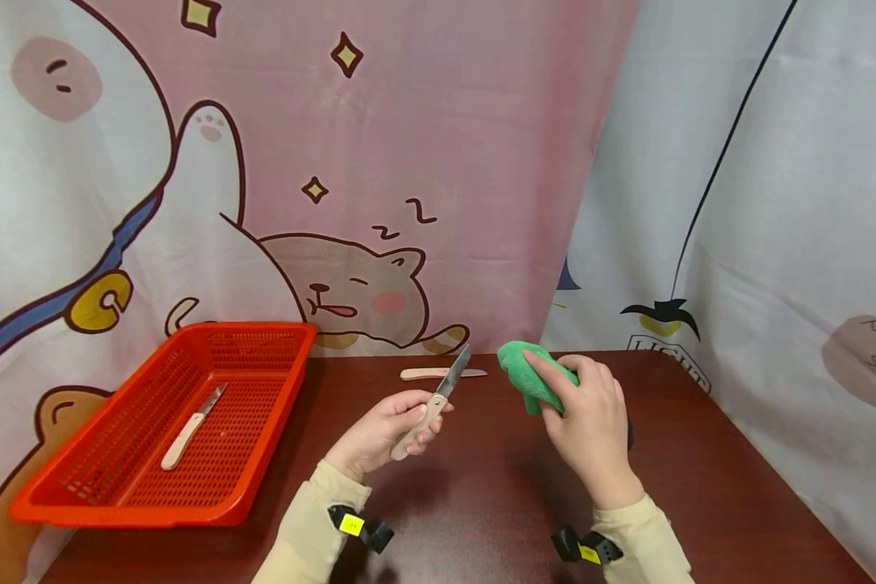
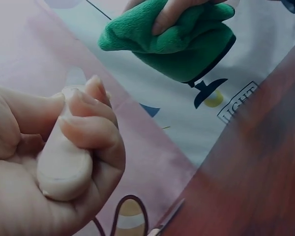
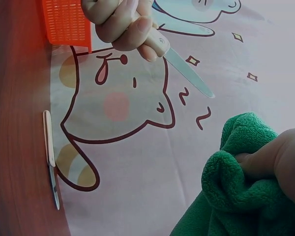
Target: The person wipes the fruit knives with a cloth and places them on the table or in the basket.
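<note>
My left hand point(image 1: 390, 426) grips a folding knife by its pale handle point(image 1: 418, 428), with the blade point(image 1: 454, 370) out and slanting up to the right. To the right of it, my right hand point(image 1: 591, 414) holds a bunched green cloth point(image 1: 529, 375), thumb and fingers pressed into its folds. Cloth and blade are apart, as the right wrist view shows with the blade point(image 3: 189, 73) left of the cloth point(image 3: 241, 177). Behind the left hand, a second knife point(image 1: 425, 374) with a pale handle lies on the table, blade pointing right.
An orange-red plastic basket point(image 1: 251, 478) stands on the left of the dark red-brown table point(image 1: 467, 519). Inside it lies another pale-handled knife point(image 1: 184, 438) with its blade out. A printed curtain point(image 1: 482, 162) hangs along the table's back edge and continues down the right side.
</note>
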Action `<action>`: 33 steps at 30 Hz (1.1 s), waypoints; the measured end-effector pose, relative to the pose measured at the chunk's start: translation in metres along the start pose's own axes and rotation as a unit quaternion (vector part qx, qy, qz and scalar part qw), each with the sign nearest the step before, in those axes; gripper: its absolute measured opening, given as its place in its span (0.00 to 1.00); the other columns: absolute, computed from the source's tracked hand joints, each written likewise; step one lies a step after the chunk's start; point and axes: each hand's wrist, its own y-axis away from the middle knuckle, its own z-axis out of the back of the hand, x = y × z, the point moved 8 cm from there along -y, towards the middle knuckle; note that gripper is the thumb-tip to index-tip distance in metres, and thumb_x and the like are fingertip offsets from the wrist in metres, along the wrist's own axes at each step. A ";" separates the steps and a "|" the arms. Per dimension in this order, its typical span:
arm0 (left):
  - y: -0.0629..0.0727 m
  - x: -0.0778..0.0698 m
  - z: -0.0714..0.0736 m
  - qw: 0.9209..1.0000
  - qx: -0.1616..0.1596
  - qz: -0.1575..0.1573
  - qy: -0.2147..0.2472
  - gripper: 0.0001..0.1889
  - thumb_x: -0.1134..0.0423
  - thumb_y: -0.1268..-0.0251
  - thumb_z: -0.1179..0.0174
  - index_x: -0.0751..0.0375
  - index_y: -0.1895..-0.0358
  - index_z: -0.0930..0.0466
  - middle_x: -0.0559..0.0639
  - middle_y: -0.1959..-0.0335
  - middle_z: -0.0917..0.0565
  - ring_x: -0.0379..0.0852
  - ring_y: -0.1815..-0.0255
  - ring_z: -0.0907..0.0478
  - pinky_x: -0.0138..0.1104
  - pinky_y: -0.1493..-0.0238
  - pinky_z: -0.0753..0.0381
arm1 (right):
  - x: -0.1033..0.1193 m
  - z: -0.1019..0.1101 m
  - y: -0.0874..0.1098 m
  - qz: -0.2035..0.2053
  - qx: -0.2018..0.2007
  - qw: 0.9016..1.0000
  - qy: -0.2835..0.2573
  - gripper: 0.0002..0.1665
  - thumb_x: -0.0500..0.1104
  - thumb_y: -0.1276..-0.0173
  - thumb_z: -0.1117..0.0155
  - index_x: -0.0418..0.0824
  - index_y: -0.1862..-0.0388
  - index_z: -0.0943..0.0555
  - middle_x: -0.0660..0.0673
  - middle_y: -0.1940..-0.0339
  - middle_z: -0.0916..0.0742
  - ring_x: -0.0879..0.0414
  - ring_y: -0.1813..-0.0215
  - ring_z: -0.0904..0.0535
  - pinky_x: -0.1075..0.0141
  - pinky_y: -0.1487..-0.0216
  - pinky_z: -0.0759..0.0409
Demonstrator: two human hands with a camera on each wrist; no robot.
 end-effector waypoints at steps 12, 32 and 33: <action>0.003 -0.015 0.006 0.958 -0.127 0.034 -0.254 0.10 0.66 0.23 0.49 0.68 0.49 0.24 0.49 0.71 0.23 0.41 0.78 0.33 0.27 0.80 0.35 | 0.000 -0.001 0.000 -0.008 -0.001 1.000 -0.015 0.39 0.27 0.54 0.30 0.53 0.41 0.17 0.39 0.58 0.20 0.40 0.58 0.25 0.46 0.64 0.30; 0.001 -0.044 -0.039 0.692 -0.156 -0.112 -0.696 0.11 0.74 0.41 0.34 0.62 0.56 0.21 0.48 0.67 0.22 0.45 0.66 0.26 0.38 0.61 0.22 | 0.014 -0.005 0.001 -0.001 0.013 0.999 -0.034 0.39 0.28 0.55 0.32 0.53 0.41 0.17 0.40 0.58 0.20 0.42 0.58 0.25 0.47 0.62 0.28; 0.001 -0.045 -0.039 0.679 -0.164 -0.119 -0.706 0.12 0.74 0.42 0.33 0.62 0.56 0.22 0.49 0.67 0.22 0.46 0.66 0.25 0.38 0.61 0.22 | 0.016 -0.005 0.001 0.000 0.014 0.999 -0.036 0.39 0.28 0.55 0.31 0.53 0.41 0.17 0.40 0.59 0.20 0.42 0.59 0.25 0.47 0.62 0.28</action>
